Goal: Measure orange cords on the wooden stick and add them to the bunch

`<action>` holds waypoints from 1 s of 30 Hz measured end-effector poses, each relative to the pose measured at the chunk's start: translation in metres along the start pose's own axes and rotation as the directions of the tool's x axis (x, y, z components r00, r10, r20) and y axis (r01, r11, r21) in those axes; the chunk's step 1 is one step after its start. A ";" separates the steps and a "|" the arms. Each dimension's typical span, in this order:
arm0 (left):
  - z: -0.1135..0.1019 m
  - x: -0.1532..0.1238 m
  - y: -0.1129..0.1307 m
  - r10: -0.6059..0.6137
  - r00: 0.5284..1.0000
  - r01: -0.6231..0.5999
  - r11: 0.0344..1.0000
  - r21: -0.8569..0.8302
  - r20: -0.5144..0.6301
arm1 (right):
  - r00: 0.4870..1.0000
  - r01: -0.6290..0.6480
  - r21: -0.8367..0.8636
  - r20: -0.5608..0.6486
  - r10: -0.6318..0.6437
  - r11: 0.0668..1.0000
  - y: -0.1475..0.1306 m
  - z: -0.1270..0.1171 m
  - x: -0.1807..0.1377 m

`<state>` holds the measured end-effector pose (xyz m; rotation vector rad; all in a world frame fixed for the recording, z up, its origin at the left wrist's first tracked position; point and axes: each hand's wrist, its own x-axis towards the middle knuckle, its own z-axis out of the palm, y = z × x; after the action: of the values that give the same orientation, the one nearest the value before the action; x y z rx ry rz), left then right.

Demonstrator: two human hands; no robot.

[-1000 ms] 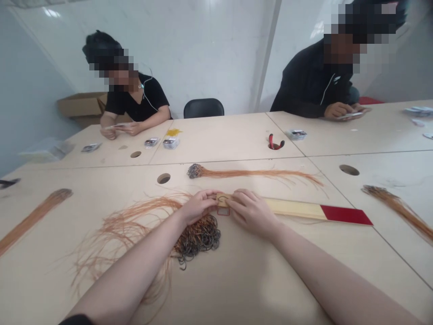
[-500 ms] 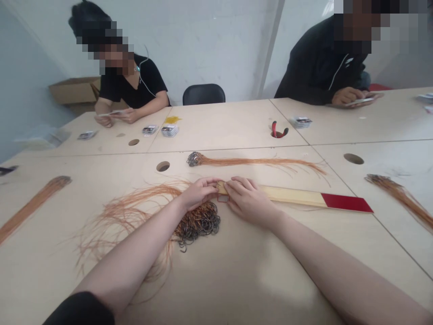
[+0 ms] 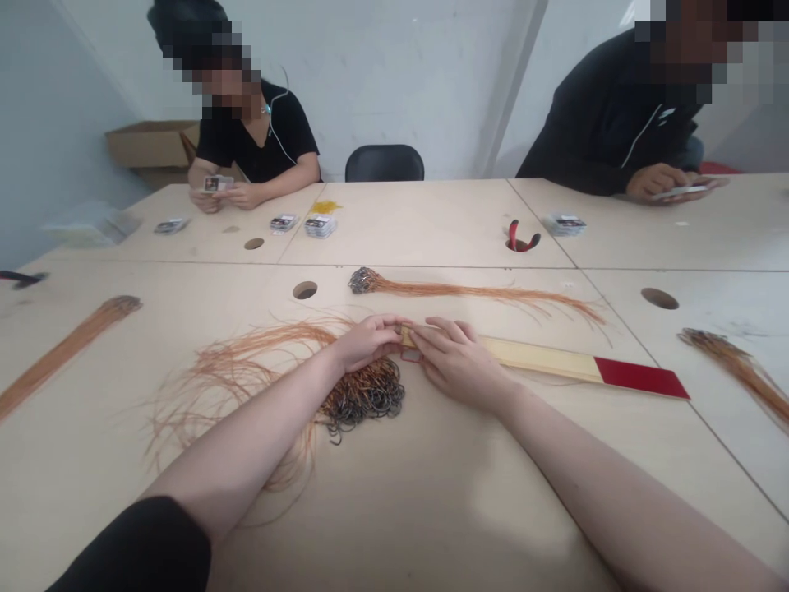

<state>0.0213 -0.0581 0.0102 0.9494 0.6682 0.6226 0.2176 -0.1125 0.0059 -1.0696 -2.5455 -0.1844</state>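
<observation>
Soft, diffuse light, perhaps slight blur.

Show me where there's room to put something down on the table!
Try the far stretch between the yellow bits and red-handled tool, or the near patch between the hook pile and right forearm. It's crowded around the left hand, beside that pile and orange lines.

A plain, matte black sleeve covers the upper part of the left arm, its dark cloth ending in a smooth, curved hem near the elbow. Below it the forearm is bare to the wrist. The right arm shows bare up to the frame's edge. Both hands are ungloved, with slim, tapering fingers.
</observation>
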 end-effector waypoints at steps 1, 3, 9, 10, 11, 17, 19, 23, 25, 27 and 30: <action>0.001 0.000 0.000 -0.003 1.000 0.003 1.000 0.000 -0.006 | 1.000 0.003 0.004 -0.001 -0.003 1.000 0.000 0.000 0.000; 0.002 0.000 0.001 -0.006 1.000 0.006 1.000 0.005 -0.013 | 1.000 0.007 0.008 -0.011 -0.007 1.000 0.001 0.000 0.000; 0.003 0.001 0.003 -0.013 1.000 0.013 0.999 0.030 -0.019 | 0.994 -0.033 0.021 -0.103 0.035 0.999 0.004 0.004 -0.001; 0.003 0.001 0.003 -0.012 1.000 0.012 0.999 0.035 -0.024 | 0.993 -0.039 0.024 -0.113 0.042 0.999 0.005 0.004 -0.001; 0.003 0.001 0.003 -0.010 1.000 0.011 0.999 0.039 -0.027 | 0.992 -0.041 0.027 -0.120 0.044 0.999 0.005 0.005 -0.002; 0.007 0.000 0.003 -0.003 0.999 0.006 0.998 0.068 -0.046 | 0.982 -0.067 0.061 -0.170 0.077 0.996 0.005 0.009 -0.004; 0.007 0.000 0.003 -0.001 0.999 0.006 0.996 0.084 -0.051 | 0.980 -0.080 0.094 -0.174 0.096 0.992 0.005 0.010 -0.004; 0.005 0.000 0.002 -0.008 0.999 0.016 0.989 0.147 -0.054 | 0.982 -0.052 0.191 -0.167 0.084 0.980 0.010 0.011 -0.005; 0.004 0.001 0.002 -0.019 0.999 0.027 0.983 0.184 -0.049 | 0.984 -0.016 0.225 -0.170 0.056 0.974 0.014 0.011 -0.005; 0.003 0.001 0.003 -0.025 0.999 0.033 0.976 0.213 -0.039 | 0.983 0.009 0.243 -0.180 0.036 0.970 0.017 0.011 -0.005; 0.003 0.001 0.005 -0.018 0.999 0.025 0.966 0.257 -0.032 | 0.980 0.019 0.251 -0.199 0.032 0.968 0.019 0.011 -0.005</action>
<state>0.0234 -0.0568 0.0151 1.1743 0.7976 0.5391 0.2310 -0.0993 -0.0063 -0.9117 -2.3093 0.0323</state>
